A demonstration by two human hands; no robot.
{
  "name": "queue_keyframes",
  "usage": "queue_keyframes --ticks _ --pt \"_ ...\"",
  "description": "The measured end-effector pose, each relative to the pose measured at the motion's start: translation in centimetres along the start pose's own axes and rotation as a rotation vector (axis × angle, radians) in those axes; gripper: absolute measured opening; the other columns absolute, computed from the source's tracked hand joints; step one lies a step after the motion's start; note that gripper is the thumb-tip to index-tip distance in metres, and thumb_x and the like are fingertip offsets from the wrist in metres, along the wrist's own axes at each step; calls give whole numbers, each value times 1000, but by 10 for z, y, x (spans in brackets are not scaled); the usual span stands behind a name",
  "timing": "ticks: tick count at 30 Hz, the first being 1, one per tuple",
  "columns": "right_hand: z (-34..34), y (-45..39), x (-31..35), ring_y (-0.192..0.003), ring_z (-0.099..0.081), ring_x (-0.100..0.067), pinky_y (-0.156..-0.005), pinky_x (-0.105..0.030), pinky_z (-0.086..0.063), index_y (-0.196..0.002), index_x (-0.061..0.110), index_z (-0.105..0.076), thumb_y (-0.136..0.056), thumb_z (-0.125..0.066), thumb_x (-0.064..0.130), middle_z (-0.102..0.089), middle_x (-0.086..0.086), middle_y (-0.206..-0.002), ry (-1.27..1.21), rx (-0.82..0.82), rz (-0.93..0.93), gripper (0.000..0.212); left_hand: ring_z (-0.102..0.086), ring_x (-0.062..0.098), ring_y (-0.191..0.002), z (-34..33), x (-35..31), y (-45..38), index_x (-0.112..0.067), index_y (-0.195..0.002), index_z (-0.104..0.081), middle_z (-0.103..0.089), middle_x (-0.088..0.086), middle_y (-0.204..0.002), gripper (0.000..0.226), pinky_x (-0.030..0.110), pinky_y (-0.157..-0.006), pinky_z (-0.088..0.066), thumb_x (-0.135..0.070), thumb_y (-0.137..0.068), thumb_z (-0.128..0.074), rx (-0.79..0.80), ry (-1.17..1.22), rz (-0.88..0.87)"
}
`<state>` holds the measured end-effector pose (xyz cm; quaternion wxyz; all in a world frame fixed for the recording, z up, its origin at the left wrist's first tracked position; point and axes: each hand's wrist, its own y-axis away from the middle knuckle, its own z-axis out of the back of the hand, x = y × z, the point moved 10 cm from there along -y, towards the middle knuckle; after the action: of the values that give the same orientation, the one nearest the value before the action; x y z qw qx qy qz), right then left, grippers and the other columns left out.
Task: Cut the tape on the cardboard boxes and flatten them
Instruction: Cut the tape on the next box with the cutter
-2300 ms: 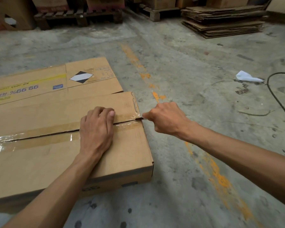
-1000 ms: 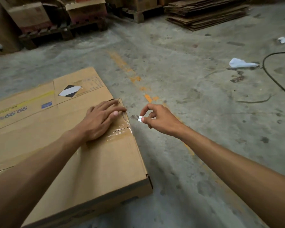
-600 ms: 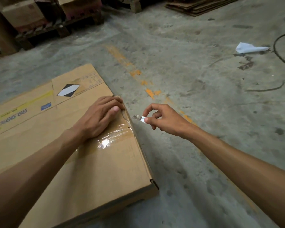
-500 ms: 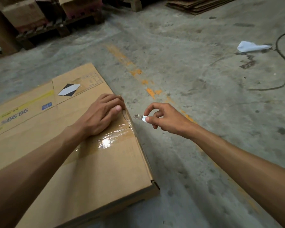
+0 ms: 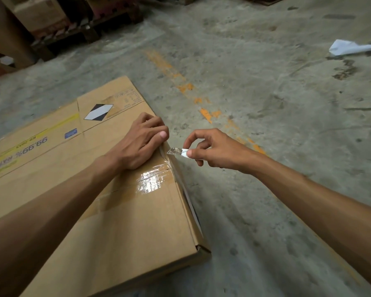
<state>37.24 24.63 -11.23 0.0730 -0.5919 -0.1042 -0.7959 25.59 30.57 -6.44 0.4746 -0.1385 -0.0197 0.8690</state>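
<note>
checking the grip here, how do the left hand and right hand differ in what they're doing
The left hand rests on the cardboard box, fingers curled at its top edge; the right hand is off the box, over the concrete floor. The left hand holds no tool; the right hand pinches a small blade between thumb and forefinger, its tip toward the taped seam. Both are bare and near the same box corner.

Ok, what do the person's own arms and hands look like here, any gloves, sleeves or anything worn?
Both are bare. The left hand and right hand wear no gloves, and no rings, watch or wristband show. Both forearms are uncovered right to the frame edge, so no sleeve is in view. No markings or bandages are visible on either.
</note>
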Motion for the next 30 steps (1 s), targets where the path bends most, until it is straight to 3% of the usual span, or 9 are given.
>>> queue_keyframes --ticks 4,11,15,17,21,24,26,28,30 --pt "-3 -3 1 -46 -41 -8 -43 -17 -33 -99 20 -65 -93 -66 24 -63 -2 -62 2 8 8 7 -43 22 -82 5 -2 4 -12 -84 -57 -53 -1 -84 43 39 -83 -35 -30 -102 -22 -53 31 2" --pt "-7 4 -2 -50 -50 -14 -47 -22 -37 -97 16 -65 -94 -65 26 -71 -5 -74 -5 6 17 10 -55 18 -99 17 20 21 -18 -106 -67 -60 -1 -105 44 41 -85 -46 -37 -106 -27 -199 21 179" --pt "-18 21 5 -58 -52 -23 -57 -28 -42 -102 15 -58 -98 -60 26 -74 -8 -83 -30 125 95 13 -58 9 -107 20 22 35 -21 -116 -70 -63 -6 -116 40 38 -92 -49 -35 -107 -33 -255 102 265" --pt "-20 29 4 -63 -50 -20 -62 -32 -42 -100 18 -59 -97 -61 29 -72 -7 -82 5 150 113 12 -55 6 -117 19 22 47 -24 -126 -65 -62 -9 -126 40 34 -99 -45 -38 -106 -33 -245 164 314" --pt "-19 42 5 -82 -60 -2 -74 -13 -39 -95 22 -64 -93 -66 29 -67 10 -88 129 154 160 8 -39 10 -138 9 16 68 -26 -145 -48 -47 -6 -148 52 23 -111 -25 -46 -104 -24 -108 105 359" --pt "-15 44 12 -84 -60 -4 -73 -14 -41 -97 21 -67 -91 -69 26 -66 13 -89 205 123 221 7 -30 17 -144 5 24 89 -30 -150 -40 -38 0 -155 63 37 -118 -23 -58 -99 -14 -101 -4 469" --pt "-13 43 15 -82 -62 -10 -69 -24 -46 -101 24 -68 -90 -71 30 -67 6 -88 249 114 227 13 -25 22 -147 5 30 104 -34 -151 -36 -32 2 -159 69 47 -118 -22 -64 -95 -8 -123 -59 597" --pt "-13 42 18 -82 -63 -14 -71 -32 -48 -99 26 -69 -87 -72 34 -68 2 -87 300 115 240 14 -18 23 -150 2 32 114 -36 -153 -30 -25 -1 -162 69 49 -120 -16 -66 -95 -7 -104 -73 686" --pt "-13 41 22 -81 -62 -12 -69 -29 -47 -96 24 -70 -86 -73 35 -68 4 -86 341 114 258 15 -10 21 -152 -4 29 119 -38 -155 -23 -16 -5 -164 64 48 -120 -9 -64 -98 -8 -64 -75 729"
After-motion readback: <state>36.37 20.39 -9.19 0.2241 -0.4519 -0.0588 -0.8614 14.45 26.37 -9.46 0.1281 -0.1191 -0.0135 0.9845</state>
